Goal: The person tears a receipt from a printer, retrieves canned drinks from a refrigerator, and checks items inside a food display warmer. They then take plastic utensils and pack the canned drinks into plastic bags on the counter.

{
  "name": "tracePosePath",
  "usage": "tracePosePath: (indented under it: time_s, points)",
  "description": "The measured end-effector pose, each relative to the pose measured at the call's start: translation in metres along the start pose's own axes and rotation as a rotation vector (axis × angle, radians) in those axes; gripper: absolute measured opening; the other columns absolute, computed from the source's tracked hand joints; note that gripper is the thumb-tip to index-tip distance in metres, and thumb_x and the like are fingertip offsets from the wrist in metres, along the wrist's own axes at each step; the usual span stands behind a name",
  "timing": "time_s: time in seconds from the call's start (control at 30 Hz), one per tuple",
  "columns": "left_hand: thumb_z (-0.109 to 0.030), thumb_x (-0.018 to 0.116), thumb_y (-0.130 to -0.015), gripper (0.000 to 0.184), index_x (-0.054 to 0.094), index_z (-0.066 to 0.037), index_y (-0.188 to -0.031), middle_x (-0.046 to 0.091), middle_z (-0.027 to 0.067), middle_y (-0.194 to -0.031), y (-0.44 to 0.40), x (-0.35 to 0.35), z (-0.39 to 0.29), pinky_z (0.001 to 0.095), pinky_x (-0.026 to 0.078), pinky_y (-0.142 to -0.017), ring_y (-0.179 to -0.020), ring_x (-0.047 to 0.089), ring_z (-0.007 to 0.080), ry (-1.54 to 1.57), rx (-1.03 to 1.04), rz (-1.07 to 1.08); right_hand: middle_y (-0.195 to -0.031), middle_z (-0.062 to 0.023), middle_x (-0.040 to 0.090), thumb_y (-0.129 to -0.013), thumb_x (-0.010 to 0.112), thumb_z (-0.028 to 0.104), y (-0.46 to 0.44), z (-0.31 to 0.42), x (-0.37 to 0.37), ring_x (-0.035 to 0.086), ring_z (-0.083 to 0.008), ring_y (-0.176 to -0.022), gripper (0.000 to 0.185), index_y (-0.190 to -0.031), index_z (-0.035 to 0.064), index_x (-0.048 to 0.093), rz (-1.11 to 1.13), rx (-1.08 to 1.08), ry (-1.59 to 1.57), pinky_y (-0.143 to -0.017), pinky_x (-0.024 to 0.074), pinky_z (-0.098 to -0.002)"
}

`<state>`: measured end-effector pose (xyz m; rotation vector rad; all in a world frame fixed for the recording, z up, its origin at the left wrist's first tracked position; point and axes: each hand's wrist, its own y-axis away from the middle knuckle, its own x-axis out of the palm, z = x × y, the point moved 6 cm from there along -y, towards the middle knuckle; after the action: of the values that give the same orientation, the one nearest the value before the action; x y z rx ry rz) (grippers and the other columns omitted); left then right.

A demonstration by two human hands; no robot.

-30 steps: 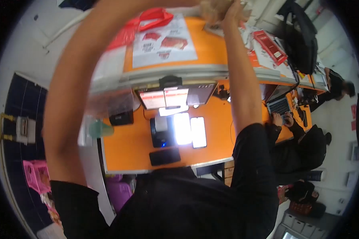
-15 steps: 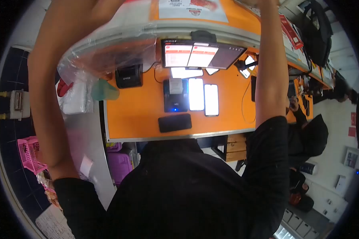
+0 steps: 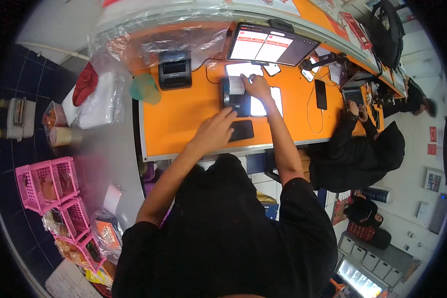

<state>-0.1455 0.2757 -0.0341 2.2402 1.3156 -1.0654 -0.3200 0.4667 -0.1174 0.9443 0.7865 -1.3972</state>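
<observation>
A small black printer (image 3: 237, 105) sits on the orange desk (image 3: 184, 119), between the person's two hands, with white paper (image 3: 236, 85) lying over its top. The right hand (image 3: 258, 88) is at the paper's right edge, fingers bent; whether they pinch it I cannot tell. The left hand (image 3: 214, 130) is at the printer's near left corner, fingers loosely spread and holding nothing visible; contact is unclear. Its thumb is at the left end of a dark phone (image 3: 241, 130), just on the near side of the printer. A lit phone (image 3: 258, 108) lies just right of the printer. Beyond the right hand stands a monitor (image 3: 274, 43); farther left are a larger black printer (image 3: 175, 74) and a green cup (image 3: 145, 89).
</observation>
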Motion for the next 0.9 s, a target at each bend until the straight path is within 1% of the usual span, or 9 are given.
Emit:
tracePosePath:
  time_s: [0.03, 0.13, 0.17, 0.3, 0.4, 0.47, 0.53, 0.67, 0.9]
  points:
    - [-0.014, 0.065, -0.087, 0.052, 0.051, 0.002, -0.134, 0.043, 0.022, -0.147, -0.003, 0.01, -0.004, 0.0477, 0.051, -0.095, -0.115, 0.058, 0.0412, -0.022, -0.015, 0.005, -0.093, -0.0208, 0.072, -0.087, 0.062, 0.059, -0.009, -0.004, 0.011, 0.07, -0.032, -0.093, 0.064, -0.11, -0.001, 0.071, 0.153, 0.092, 0.006, -0.085, 0.0531, -0.0395]
    - [-0.011, 0.064, -0.087, 0.06, 0.042, 0.003, -0.141, 0.032, 0.0231, -0.155, -0.012, 0.035, -0.007, 0.0495, 0.052, -0.093, -0.113, 0.059, 0.0442, -0.075, -0.115, 0.07, -0.09, -0.0196, 0.072, -0.085, 0.065, 0.06, -0.013, 0.004, 0.022, 0.07, -0.029, -0.091, 0.067, -0.108, -0.002, 0.071, 0.233, 0.035, -0.299, -0.084, 0.0535, -0.0379]
    - [-0.01, 0.064, -0.086, 0.063, 0.039, 0.003, -0.143, 0.028, 0.0234, -0.157, -0.016, 0.041, -0.006, 0.0502, 0.052, -0.093, -0.112, 0.059, 0.0452, -0.093, -0.156, 0.097, -0.088, -0.0175, 0.072, -0.082, 0.072, 0.055, -0.011, 0.007, 0.021, 0.069, -0.0243, -0.092, 0.061, -0.106, -0.0009, 0.072, 0.203, -0.038, -0.367, -0.081, 0.0537, -0.0356]
    - [-0.008, 0.063, -0.086, 0.07, 0.031, 0.004, -0.148, 0.024, 0.0235, -0.159, -0.023, 0.064, 0.001, 0.0525, 0.053, -0.089, -0.11, 0.06, 0.0459, -0.134, -0.267, 0.086, -0.103, -0.0221, 0.071, -0.072, 0.084, 0.041, 0.018, 0.026, -0.005, 0.067, -0.0307, -0.102, 0.054, -0.101, -0.0038, 0.073, 0.141, -0.203, -0.414, -0.092, 0.0506, -0.039]
    - [-0.009, 0.063, -0.086, 0.071, 0.03, 0.004, -0.148, 0.025, 0.024, -0.159, -0.021, 0.077, 0.006, 0.0529, 0.053, -0.087, -0.107, 0.062, 0.0452, -0.132, -0.336, 0.029, -0.103, -0.0204, 0.07, -0.072, 0.084, 0.038, 0.019, 0.016, -0.014, 0.065, -0.0278, -0.103, 0.05, -0.099, -0.0034, 0.074, 0.138, -0.313, -0.501, -0.092, 0.0501, -0.0378]
    - [-0.01, 0.063, -0.086, 0.071, 0.031, 0.004, -0.148, 0.026, 0.0244, -0.158, -0.023, 0.082, 0.006, 0.0531, 0.054, -0.086, -0.105, 0.063, 0.0448, -0.119, -0.366, -0.003, -0.092, -0.0145, 0.073, -0.078, 0.081, 0.033, 0.017, 0.014, -0.02, 0.069, -0.0196, -0.087, 0.039, -0.097, -0.0011, 0.074, 0.261, -0.26, -0.718, -0.08, 0.053, -0.0324]
    - [-0.01, 0.063, -0.086, 0.071, 0.031, 0.004, -0.147, 0.027, 0.0247, -0.158, -0.024, 0.086, 0.004, 0.0527, 0.054, -0.086, -0.103, 0.064, 0.044, -0.143, -0.404, -0.017, -0.088, -0.0116, 0.074, -0.082, 0.079, 0.031, -0.003, 0.005, -0.008, 0.069, -0.0158, -0.078, 0.037, -0.1, -0.0004, 0.074, 0.226, -0.309, -0.66, -0.075, 0.0536, -0.0302]
    - [-0.011, 0.063, -0.086, 0.069, 0.032, 0.004, -0.147, 0.027, 0.0245, -0.158, -0.027, 0.093, 0.0, 0.0519, 0.055, -0.083, -0.101, 0.065, 0.0427, -0.167, -0.436, -0.076, -0.093, -0.0108, 0.076, -0.085, 0.076, 0.027, -0.012, 0.014, -0.014, 0.071, -0.0169, -0.083, 0.034, -0.104, 0.0, 0.073, 0.285, -0.182, -0.592, -0.074, 0.054, -0.0304]
    - [-0.01, 0.06, -0.085, 0.065, 0.036, 0.006, -0.143, 0.028, 0.0261, -0.157, -0.029, 0.098, 0.0, 0.0497, 0.057, -0.076, -0.091, 0.07, 0.0409, -0.213, -0.449, -0.112, -0.094, -0.0116, 0.076, -0.085, 0.076, 0.026, -0.027, 0.011, -0.001, 0.071, -0.0177, -0.084, 0.033, -0.105, -0.0001, 0.073, 0.272, -0.256, -0.645, -0.076, 0.0542, -0.0323]
